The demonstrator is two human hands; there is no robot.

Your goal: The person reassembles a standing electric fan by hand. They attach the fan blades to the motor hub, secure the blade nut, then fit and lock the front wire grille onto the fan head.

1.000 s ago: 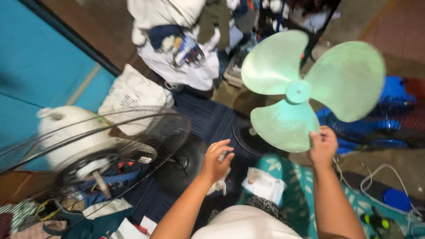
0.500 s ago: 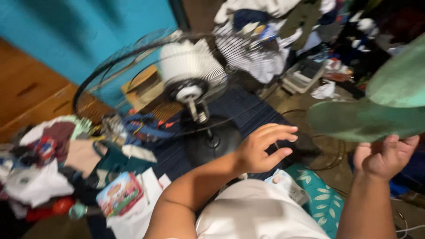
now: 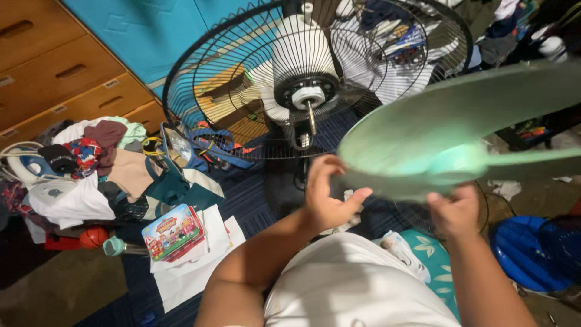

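While the right hand [image 3: 455, 211] grips the green fan blade [image 3: 448, 130], the left hand [image 3: 327, 194] touches it, fingers spread.

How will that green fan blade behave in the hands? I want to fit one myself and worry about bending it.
The green fan blade looks like thin moulded plastic, so probably light and slightly springy at its lobes. The right hand grips it from below near its hub while the left hand steadies the edge, which suggests it is wide and awkward rather than heavy.

Wooden drawers [image 3: 54, 72] top left, clothes pile [image 3: 85, 163], colourful tin [image 3: 172, 232] on white paper [image 3: 193, 266], blue fan guard [image 3: 532, 248] btm right.
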